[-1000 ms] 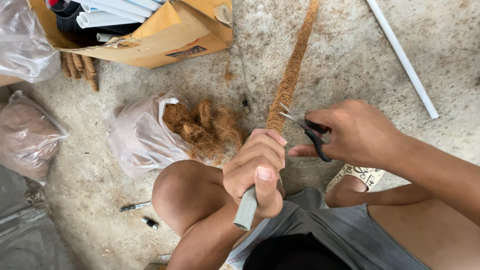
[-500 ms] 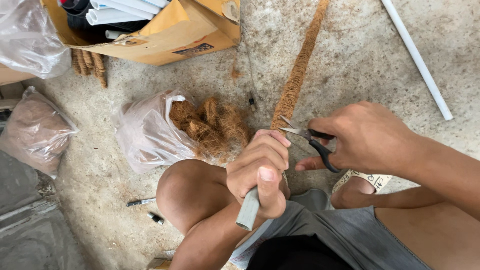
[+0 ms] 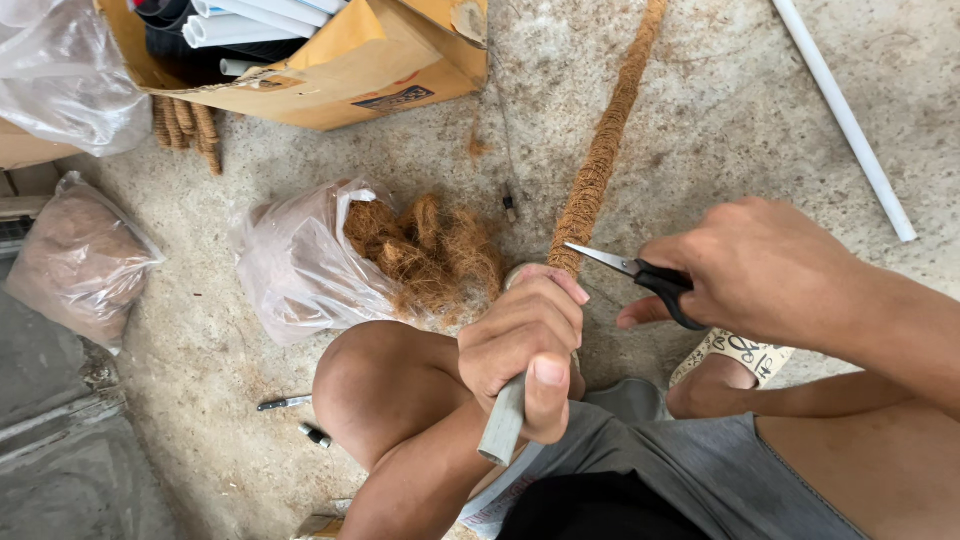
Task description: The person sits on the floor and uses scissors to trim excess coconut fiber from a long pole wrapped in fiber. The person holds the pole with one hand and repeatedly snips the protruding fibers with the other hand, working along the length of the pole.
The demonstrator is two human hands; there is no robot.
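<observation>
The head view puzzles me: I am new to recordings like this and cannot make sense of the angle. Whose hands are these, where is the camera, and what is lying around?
The camera sits on the person's head and looks down, so both hands are their own, with a bare knee below them. The left hand has a closed grip on a grey pipe wrapped in brown coconut fibre, which slants away across the concrete floor. The right hand holds black-handled scissors, blades open beside the fibre just above the left hand. On the floor lie a clear plastic bag spilling loose brown fibre, a tan cardboard box holding white tubes, a separate white plastic pipe, and another filled bag on the left.
</observation>
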